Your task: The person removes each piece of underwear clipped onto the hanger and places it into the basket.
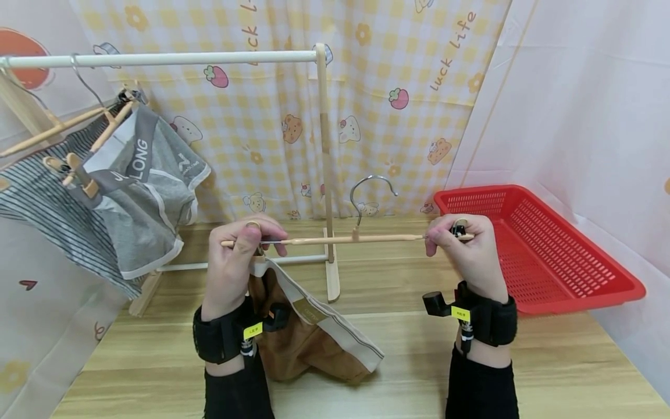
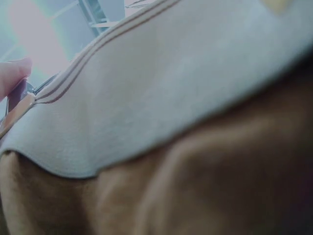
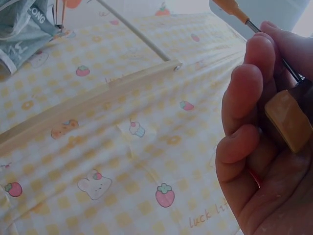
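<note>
A wooden clip hanger [image 1: 384, 238] with a metal hook is held level between both hands in the head view. My left hand [image 1: 230, 265] pinches its left end at the clip. From that clip hang brown underpants [image 1: 309, 349] by one corner of the pale waistband [image 1: 352, 334]; the other corner droops free to the right. The waistband and brown cloth [image 2: 234, 176] fill most of the left wrist view. My right hand [image 1: 471, 247] grips the right end of the hanger, and the right wrist view shows a wooden clip [image 3: 289, 120] against its palm, with no cloth in it.
A drying rack [image 1: 323, 134] with a white rail [image 1: 199, 58] stands at the back left. On it hang grey underpants [image 1: 152, 186] and a striped garment [image 1: 63, 215], both on clip hangers. To the right, a red plastic basket [image 1: 570, 256] sits on the wooden table [image 1: 413, 372].
</note>
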`<state>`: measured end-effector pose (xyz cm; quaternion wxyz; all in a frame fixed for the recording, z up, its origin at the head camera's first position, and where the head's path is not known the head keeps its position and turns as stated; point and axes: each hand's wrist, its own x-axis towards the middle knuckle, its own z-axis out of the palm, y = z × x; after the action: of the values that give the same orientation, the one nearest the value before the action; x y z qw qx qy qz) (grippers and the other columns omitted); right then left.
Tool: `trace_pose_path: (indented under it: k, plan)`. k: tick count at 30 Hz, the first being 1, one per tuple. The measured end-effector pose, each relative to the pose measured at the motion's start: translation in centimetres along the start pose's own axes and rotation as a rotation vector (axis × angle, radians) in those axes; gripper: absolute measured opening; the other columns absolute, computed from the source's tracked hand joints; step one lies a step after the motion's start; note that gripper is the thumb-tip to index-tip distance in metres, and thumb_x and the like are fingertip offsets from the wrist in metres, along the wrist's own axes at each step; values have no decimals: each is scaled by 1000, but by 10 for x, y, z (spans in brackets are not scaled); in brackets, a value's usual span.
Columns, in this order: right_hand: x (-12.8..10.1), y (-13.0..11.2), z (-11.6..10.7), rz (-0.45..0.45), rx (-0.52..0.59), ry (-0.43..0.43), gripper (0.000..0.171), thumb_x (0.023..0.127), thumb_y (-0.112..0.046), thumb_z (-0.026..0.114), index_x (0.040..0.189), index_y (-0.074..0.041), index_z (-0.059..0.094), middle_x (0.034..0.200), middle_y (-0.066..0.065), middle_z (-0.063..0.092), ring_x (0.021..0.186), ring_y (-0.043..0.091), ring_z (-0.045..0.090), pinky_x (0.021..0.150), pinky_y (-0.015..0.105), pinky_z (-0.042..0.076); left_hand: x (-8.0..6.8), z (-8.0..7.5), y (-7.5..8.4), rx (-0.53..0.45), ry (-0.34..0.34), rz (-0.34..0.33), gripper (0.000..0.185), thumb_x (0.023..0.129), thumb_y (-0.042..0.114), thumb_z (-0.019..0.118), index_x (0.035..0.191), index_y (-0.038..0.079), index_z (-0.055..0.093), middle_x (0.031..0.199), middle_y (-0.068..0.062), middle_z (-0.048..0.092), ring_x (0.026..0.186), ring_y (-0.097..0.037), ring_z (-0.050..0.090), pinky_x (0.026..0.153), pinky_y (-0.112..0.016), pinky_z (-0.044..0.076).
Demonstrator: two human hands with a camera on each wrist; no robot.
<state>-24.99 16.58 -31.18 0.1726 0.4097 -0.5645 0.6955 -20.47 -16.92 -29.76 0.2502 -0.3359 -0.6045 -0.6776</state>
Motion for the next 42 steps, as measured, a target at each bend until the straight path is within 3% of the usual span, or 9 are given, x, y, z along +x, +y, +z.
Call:
trace_pose_path:
  k: [30, 42]
  plan:
    - [-1, -2, -1, 20, 5, 8, 17, 92, 8, 62, 76, 10, 65, 62, 12, 62, 58, 19, 59, 55, 27, 45, 0, 0, 0, -59, -27, 14, 40, 101, 26, 59, 85, -9, 72, 83, -16, 69, 66, -23, 62, 65, -31, 54]
    - [-2, -4, -6, 26, -24, 18, 18, 91, 12, 59, 74, 10, 64, 62, 11, 62, 58, 18, 58, 55, 25, 44, 0, 0, 0, 67, -53, 14, 42, 101, 33, 58, 89, -4, 74, 85, -13, 70, 77, -23, 65, 62, -25, 38]
